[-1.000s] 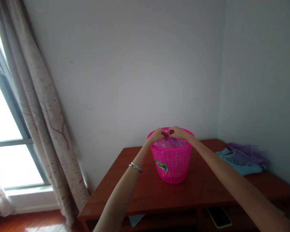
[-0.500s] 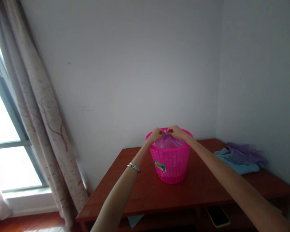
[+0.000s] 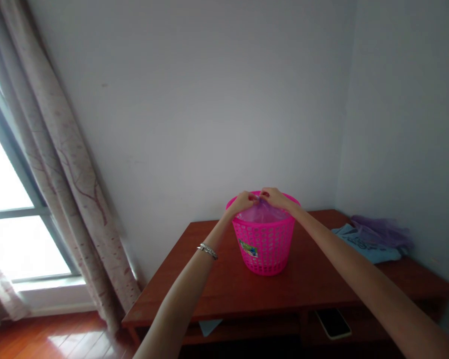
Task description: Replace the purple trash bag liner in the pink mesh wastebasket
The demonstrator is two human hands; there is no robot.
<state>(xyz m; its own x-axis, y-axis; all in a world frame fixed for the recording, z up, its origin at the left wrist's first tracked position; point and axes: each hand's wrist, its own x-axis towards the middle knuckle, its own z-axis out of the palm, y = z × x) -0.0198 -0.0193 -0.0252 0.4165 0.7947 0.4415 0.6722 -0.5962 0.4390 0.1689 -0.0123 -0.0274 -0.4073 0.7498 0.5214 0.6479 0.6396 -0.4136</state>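
A bright pink slotted plastic basket [image 3: 264,247] stands upright on the red-brown table, a coloured label on its front. Inside it sits a thin, see-through purple plastic bag [image 3: 264,213], its top gathered up near the rim. My left hand [image 3: 245,201], with a silver bracelet on the wrist, pinches the gathered bag from the left. From the right, my right hand [image 3: 274,197] pinches the same gather. The fingertips of both hands almost meet above the basket's opening. What the bag holds, if anything, I cannot make out.
The table [image 3: 217,294] stands against the wall. A light blue cloth [image 3: 370,247] and a sheer purple cloth [image 3: 383,232] lie at its right. A phone [image 3: 334,323] rests on the shelf below. A curtain [image 3: 75,169] hangs by the window at left.
The view has shifted slightly, so the basket and table appear a little higher. Both hands stay on the gathered bag top, fingers moved slightly.
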